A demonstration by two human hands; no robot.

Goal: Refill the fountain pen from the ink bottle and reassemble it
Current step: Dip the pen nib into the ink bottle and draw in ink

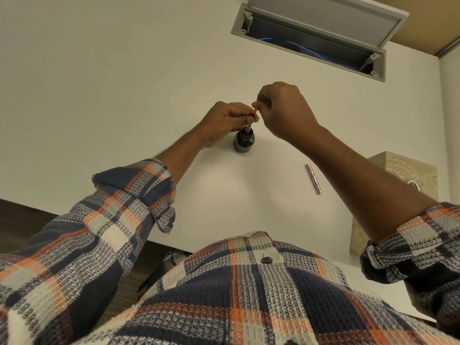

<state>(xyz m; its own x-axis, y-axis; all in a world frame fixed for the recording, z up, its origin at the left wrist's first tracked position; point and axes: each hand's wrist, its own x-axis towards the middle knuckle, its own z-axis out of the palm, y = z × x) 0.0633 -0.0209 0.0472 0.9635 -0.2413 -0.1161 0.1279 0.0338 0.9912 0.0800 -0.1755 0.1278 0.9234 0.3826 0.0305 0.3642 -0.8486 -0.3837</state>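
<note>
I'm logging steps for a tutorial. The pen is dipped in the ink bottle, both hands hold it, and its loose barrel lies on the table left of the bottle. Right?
Not quite: the head view shows the barrel lying on the table right of the ink bottle, not left. The rest holds: left hand and right hand both hold the pen dipped in it.

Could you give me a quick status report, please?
Left hand holds pen, tip in ink bottle. Right hand pinches red end. Barrel lies aside on table.
</note>
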